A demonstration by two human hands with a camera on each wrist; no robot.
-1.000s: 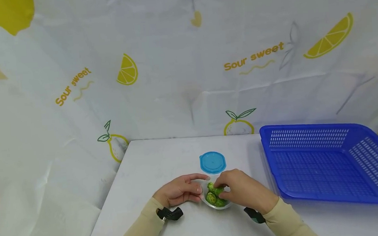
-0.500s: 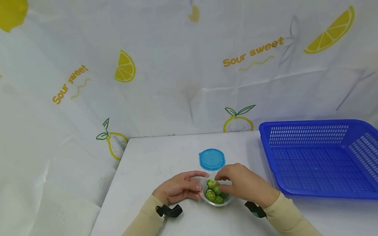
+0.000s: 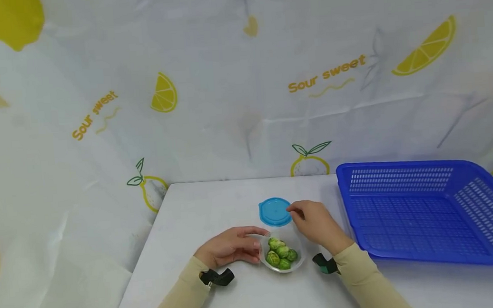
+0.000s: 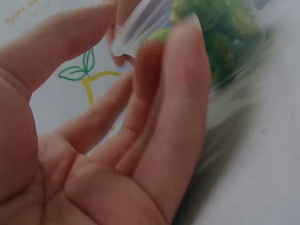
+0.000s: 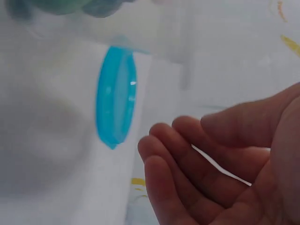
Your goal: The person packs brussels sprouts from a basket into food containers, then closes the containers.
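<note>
A small clear plastic bowl (image 3: 298,257) holding several Brussels sprouts (image 3: 282,251) stands on the table in the head view. My left hand (image 3: 233,246) holds the bowl by its left side, index finger round the back and thumb at the near rim. The left wrist view shows those fingers (image 4: 183,89) against the clear wall. Behind the bowl lies a round blue lid (image 3: 273,212). My right hand (image 3: 317,223) hovers at the lid's right edge, fingers loosely bent and holding nothing. A gap separates its fingertips from the lid (image 5: 115,96) in the right wrist view.
On the right of the white table (image 3: 207,204) sits a large blue perforated basket (image 3: 421,256), close to my right forearm. A white sheet (image 3: 226,103) printed with lemons hangs behind the table and along its left.
My right hand has left the sprouts in the bowl and moved up and away to the lid, its fingers empty. My left hand has stayed at the bowl.
</note>
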